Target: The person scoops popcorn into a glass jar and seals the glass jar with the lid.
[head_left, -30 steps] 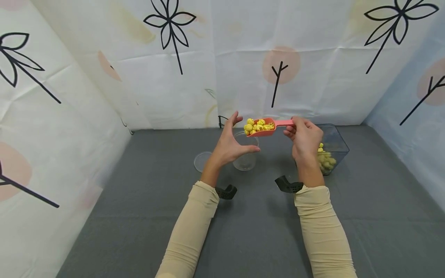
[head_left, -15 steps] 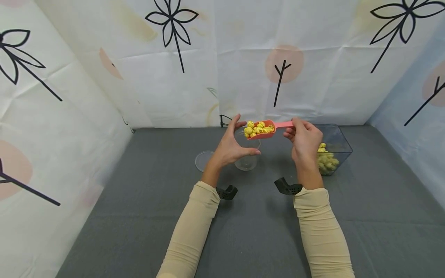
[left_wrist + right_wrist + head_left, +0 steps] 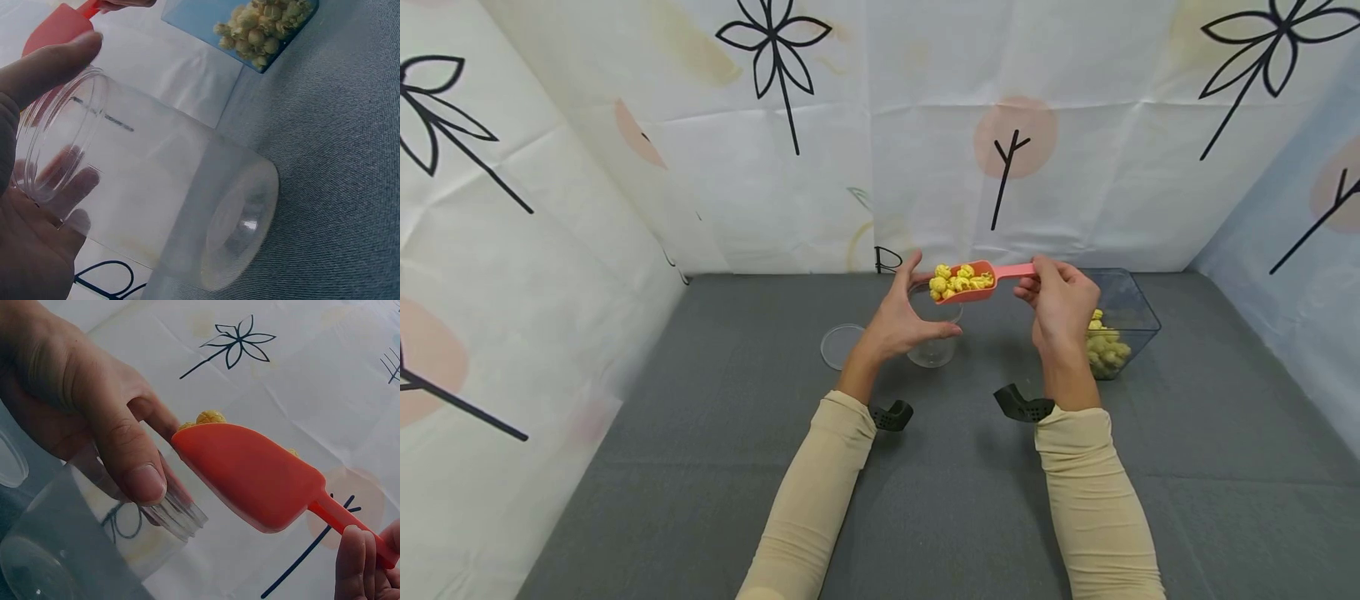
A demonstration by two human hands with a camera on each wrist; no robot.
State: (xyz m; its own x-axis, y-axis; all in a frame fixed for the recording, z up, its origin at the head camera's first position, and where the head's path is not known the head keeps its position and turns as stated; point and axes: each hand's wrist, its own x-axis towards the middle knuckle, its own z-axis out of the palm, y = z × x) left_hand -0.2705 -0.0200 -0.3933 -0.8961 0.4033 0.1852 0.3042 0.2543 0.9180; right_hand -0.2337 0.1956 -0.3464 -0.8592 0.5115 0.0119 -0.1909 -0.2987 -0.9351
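Note:
A clear plastic jar [image 3: 932,357] stands on the grey table, its threaded mouth upward. My left hand [image 3: 891,329] grips it near the rim; the thumb [image 3: 134,462] lies over the neck, and fingers show through the far wall in the left wrist view. Between thumb and fingers, my right hand [image 3: 1063,308] pinches the handle of a red scoop [image 3: 250,475]. Yellow popcorn [image 3: 958,282] fills the scoop, whose front end hangs over the jar's mouth. No popcorn shows inside the jar [image 3: 162,169].
Behind my right hand stands a clear bluish box [image 3: 1131,312] partly filled with popcorn [image 3: 256,31]. A round clear lid [image 3: 835,348] lies left of the jar. A patterned white cloth [image 3: 925,167] hangs behind the table.
The scoop has sunk slightly toward the jar's mouth, still level and full. My left hand has come down a little around the jar's rim.

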